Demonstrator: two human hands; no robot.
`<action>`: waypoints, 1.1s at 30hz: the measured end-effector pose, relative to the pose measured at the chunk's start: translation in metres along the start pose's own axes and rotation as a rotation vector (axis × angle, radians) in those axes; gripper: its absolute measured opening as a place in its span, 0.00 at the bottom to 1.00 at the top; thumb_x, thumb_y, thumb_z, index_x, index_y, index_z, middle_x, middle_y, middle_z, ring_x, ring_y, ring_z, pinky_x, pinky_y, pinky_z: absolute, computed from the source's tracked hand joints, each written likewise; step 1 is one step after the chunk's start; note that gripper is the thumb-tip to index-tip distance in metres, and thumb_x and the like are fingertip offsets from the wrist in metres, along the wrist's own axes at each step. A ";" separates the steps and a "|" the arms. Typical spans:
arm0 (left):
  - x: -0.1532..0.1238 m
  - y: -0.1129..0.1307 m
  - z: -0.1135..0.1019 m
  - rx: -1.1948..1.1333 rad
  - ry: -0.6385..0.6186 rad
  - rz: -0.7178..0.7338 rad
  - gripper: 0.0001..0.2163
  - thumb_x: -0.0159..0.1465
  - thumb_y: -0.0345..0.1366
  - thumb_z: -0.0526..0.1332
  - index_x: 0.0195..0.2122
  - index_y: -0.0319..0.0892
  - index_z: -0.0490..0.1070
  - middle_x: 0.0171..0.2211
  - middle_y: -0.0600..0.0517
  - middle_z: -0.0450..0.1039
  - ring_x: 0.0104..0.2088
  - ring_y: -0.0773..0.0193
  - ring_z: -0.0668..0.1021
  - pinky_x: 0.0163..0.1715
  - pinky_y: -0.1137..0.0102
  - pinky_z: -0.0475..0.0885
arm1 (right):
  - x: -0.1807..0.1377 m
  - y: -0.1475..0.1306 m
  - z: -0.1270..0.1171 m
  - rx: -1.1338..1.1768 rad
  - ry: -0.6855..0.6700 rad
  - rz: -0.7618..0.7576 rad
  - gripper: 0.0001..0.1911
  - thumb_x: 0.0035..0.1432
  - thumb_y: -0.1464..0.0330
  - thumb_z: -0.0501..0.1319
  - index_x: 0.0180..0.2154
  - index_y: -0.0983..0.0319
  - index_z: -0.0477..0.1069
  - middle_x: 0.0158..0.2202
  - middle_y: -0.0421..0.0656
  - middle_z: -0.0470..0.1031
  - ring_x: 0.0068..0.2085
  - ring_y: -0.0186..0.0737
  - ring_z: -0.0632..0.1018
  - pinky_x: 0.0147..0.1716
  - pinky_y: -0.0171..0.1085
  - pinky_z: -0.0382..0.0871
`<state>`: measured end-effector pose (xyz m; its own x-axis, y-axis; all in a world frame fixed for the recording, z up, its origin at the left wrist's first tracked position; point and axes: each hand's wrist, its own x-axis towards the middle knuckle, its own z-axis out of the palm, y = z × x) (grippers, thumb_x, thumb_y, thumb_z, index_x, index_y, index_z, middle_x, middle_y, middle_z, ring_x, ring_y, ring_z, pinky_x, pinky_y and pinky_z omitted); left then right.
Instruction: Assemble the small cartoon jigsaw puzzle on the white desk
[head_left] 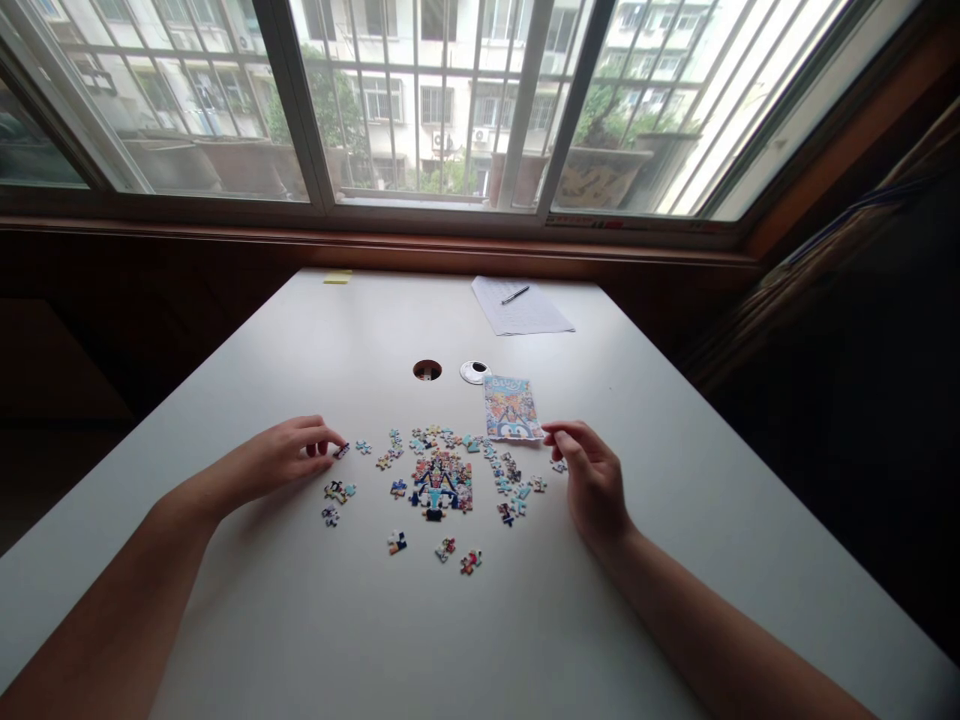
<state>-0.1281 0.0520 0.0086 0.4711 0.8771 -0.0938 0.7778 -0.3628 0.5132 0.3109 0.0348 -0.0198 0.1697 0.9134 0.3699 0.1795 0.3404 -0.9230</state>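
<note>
My left hand is closed, its fingertips pinching a small dark puzzle piece at the left of the scattered pieces. At the other side, my right hand grips the lower right corner of a picture card between thumb and fingers. Colourful cartoon art covers the card, which is tilted up a little from the table. Between the hands lies a partly joined jigsaw puzzle. Loose pieces surround it, among them a blue piece on its left and a red-and-green piece nearer to me.
The white table has a round cable hole with its grey cover beside it. Farther back are a sheet of paper, a pen and a yellow strip. A barred window stands behind.
</note>
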 end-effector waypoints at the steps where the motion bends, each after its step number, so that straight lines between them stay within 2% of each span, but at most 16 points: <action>1: 0.000 0.000 0.000 0.000 0.000 -0.001 0.16 0.69 0.50 0.58 0.50 0.49 0.77 0.43 0.48 0.74 0.41 0.59 0.78 0.41 0.68 0.76 | 0.000 0.000 0.000 0.002 0.001 0.000 0.10 0.66 0.64 0.59 0.39 0.58 0.79 0.34 0.41 0.75 0.33 0.39 0.71 0.33 0.39 0.65; 15: 0.000 0.000 -0.001 -0.025 0.020 0.037 0.16 0.68 0.51 0.59 0.50 0.49 0.78 0.41 0.48 0.75 0.38 0.60 0.79 0.38 0.68 0.77 | 0.000 0.001 -0.001 0.026 0.013 0.027 0.10 0.65 0.64 0.59 0.39 0.58 0.79 0.33 0.41 0.75 0.32 0.39 0.70 0.33 0.38 0.65; 33: 0.001 0.001 -0.001 -0.033 -0.012 -0.002 0.19 0.68 0.54 0.58 0.50 0.48 0.78 0.43 0.47 0.74 0.40 0.59 0.78 0.40 0.68 0.77 | 0.000 0.002 0.000 0.028 0.005 0.025 0.09 0.65 0.64 0.60 0.39 0.58 0.79 0.33 0.41 0.75 0.32 0.38 0.70 0.33 0.38 0.64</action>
<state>-0.1276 0.0524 0.0099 0.4745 0.8739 -0.1055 0.7650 -0.3502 0.5406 0.3112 0.0355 -0.0211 0.1787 0.9207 0.3470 0.1475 0.3236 -0.9346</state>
